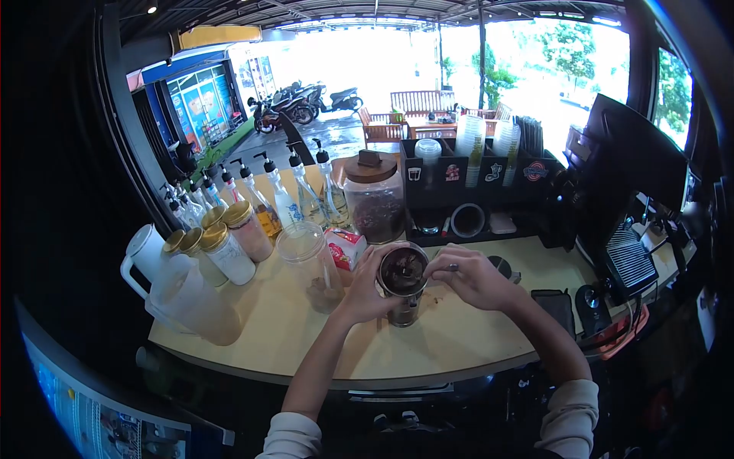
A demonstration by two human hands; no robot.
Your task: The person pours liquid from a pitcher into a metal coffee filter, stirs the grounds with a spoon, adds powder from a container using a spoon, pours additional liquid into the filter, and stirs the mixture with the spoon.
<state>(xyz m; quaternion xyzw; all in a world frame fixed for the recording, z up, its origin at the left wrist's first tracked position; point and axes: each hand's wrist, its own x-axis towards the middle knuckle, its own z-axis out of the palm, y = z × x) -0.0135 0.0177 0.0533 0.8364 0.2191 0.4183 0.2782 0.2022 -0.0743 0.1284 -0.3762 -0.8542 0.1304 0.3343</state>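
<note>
My left hand is wrapped round the side of a metal cup, its mouth tilted toward me. Dark brown stuff lies inside the cup. At the cup's right rim, my right hand is closed in a pinch on a thin metal spoon; the spoon's bowl end is hard to make out against the dark contents. Just left of my left hand stands a clear plastic jar with some brown matter at its bottom. A red and white packet sits behind that hand.
A large glass jar with a wooden lid stands behind the cup. Pump bottles and gold-lidded jars line the left side, near a translucent pitcher. A black organizer holds plastic cups; a monitor rises at right.
</note>
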